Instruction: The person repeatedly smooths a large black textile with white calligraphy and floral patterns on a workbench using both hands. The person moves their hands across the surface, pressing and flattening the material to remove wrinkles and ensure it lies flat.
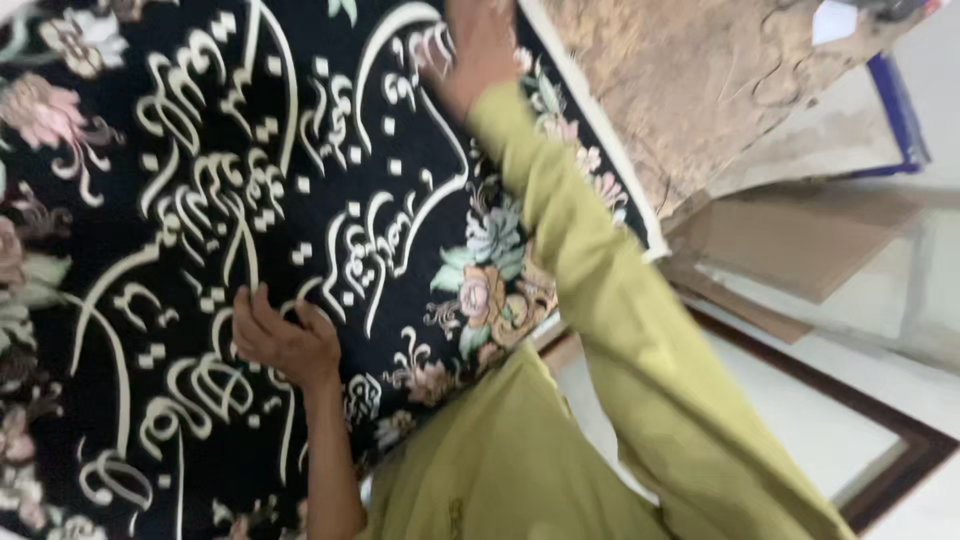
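black tapestry (pixel 200 200) (cream script, floral border) under both palms

The black tapestry (pixel 250 200) looks like soft matt woven cloth with raised cream and floral threadwork. Beside it lie matt brown cardboard sheets (pixel 800 235) and a dark wooden frame (pixel 880 420).

Left hand (pixel 283 340) flat, fingers spread, forearm bare. Right hand (pixel 478 50) reached far forward, arm extended, sleeved in yellow-green.

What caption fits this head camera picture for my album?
Left hand and right hand press flat on a black tapestry with cream script and flowers.
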Demonstrator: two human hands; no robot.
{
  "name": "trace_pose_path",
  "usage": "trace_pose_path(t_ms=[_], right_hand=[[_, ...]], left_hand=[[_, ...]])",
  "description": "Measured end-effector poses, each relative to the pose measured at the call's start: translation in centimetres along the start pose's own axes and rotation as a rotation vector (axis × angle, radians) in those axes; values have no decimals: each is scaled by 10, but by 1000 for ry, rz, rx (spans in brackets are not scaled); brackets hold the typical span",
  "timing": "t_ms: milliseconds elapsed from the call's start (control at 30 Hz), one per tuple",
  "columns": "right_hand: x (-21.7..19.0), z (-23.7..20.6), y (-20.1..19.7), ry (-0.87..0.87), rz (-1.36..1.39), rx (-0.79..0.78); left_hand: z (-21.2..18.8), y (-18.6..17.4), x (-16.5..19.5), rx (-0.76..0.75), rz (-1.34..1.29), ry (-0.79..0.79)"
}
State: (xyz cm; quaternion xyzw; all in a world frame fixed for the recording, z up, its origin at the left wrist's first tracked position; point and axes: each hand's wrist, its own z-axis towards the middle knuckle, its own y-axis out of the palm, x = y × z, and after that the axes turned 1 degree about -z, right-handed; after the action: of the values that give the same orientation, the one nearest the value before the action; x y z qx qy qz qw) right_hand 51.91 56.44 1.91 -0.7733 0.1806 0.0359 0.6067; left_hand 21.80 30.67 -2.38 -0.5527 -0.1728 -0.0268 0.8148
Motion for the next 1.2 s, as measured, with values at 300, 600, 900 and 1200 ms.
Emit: trace_pose_path(t_ms=[300, 600, 900, 1200], right_hand=[[79, -60, 5, -592, 13, 23], [107, 2, -11, -402, -132, 195], [-128, -89, 43, -894, 124, -179], [-13, 81, 32, -605, -97, 236]], left_hand=[[-4, -6, -5, -16, -29, 4], [-6, -3, 0, -63, 37, -41], [-1, -11, 5, -40, 23, -19], [-2, -17, 4, -60, 10, -13]])
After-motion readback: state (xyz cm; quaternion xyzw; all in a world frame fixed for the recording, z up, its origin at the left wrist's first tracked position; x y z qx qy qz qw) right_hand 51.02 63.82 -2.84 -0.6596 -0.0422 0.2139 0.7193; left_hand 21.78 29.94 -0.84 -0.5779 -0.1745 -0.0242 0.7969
